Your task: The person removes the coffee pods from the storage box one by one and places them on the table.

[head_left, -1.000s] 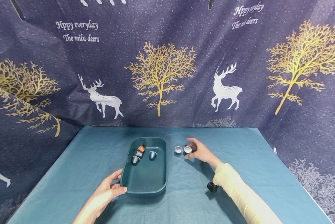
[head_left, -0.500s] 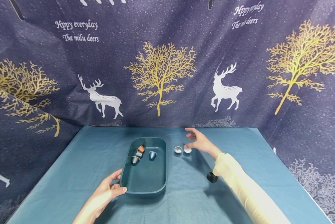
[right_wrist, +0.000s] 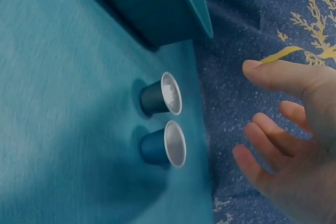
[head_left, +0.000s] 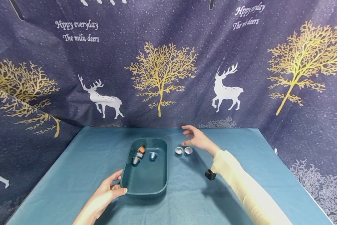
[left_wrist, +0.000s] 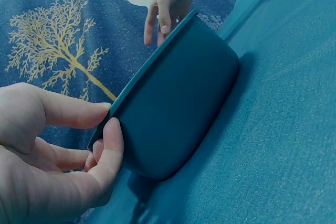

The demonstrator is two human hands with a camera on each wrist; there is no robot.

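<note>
My left hand (head_left: 105, 192) pinches the rim of a tub (head_left: 148, 179), nearer the left edge of the table (head_left: 185, 200) than the right, with four pods (head_left: 153, 156) inside. My right hand (head_left: 198, 139), fingers loosely parted, hangs near two more pods (head_left: 188, 151), side by side toward the far edge.
</note>
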